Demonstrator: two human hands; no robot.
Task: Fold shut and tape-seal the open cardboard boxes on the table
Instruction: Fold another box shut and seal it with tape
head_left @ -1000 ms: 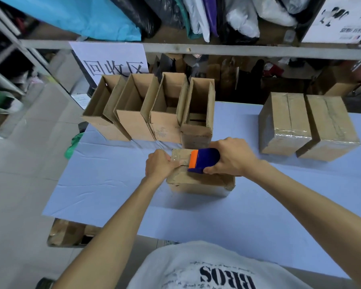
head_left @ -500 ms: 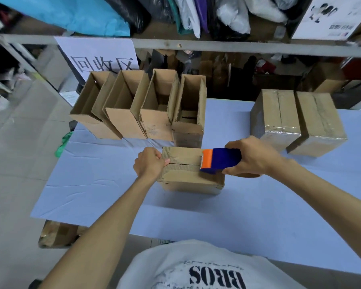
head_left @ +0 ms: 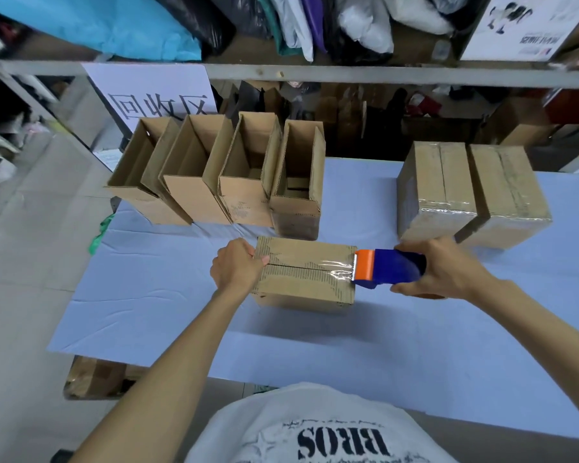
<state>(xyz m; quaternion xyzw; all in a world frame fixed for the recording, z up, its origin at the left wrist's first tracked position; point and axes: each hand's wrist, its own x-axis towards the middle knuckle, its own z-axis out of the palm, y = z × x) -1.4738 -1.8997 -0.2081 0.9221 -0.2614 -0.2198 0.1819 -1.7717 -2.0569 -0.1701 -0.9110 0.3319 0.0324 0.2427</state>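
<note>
A closed cardboard box [head_left: 303, 274] lies on the light blue table [head_left: 181, 295] in front of me, its flaps folded shut. Clear tape runs along its middle seam. My left hand [head_left: 236, 267] grips the box's left end, thumb on top. My right hand [head_left: 438, 267] holds a blue and orange tape dispenser [head_left: 386, 269], whose orange cutter sits at the box's right edge. Behind it stand several open boxes [head_left: 244, 175] in a row. Two sealed boxes [head_left: 468, 192] sit at the back right.
A shelf rail [head_left: 315, 71] crosses above the table's far edge, with bags piled on it and a white sign [head_left: 154, 91] hanging at the left. Below the table's left corner, more cardboard [head_left: 94, 379] lies on the floor.
My right hand has pulled the tape dispenser from the box's left part across the seam to its right edge, laying tape. My left hand stays on the box's left end.
</note>
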